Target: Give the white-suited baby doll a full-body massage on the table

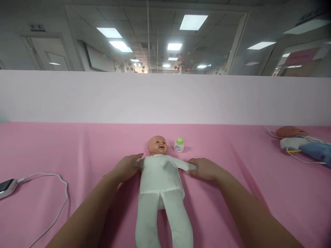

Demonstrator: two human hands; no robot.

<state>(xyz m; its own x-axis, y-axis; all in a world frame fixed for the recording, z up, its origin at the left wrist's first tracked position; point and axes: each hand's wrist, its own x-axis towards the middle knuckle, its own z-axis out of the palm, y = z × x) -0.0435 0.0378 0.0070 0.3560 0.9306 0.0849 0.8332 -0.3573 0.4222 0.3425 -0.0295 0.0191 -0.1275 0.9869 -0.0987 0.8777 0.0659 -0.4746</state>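
Observation:
A baby doll (161,175) in a white long-sleeved top and white trousers lies face up on the pink cloth, its head toward the far side. My left hand (127,167) is closed around the end of the doll's sleeve on the left. On the other side, my right hand (204,168) grips the cuff of the doll's outstretched sleeve. Both of the doll's hands are hidden. Just right of the doll's head stands a small clear bottle (179,146) with a green cap.
At the far right lies another doll (307,143) in blue and white, with thin tubes over it. A white device (9,188) with a cable rests at the left edge. Behind the pink cloth (90,144) rises a white panel (165,98) with glass above.

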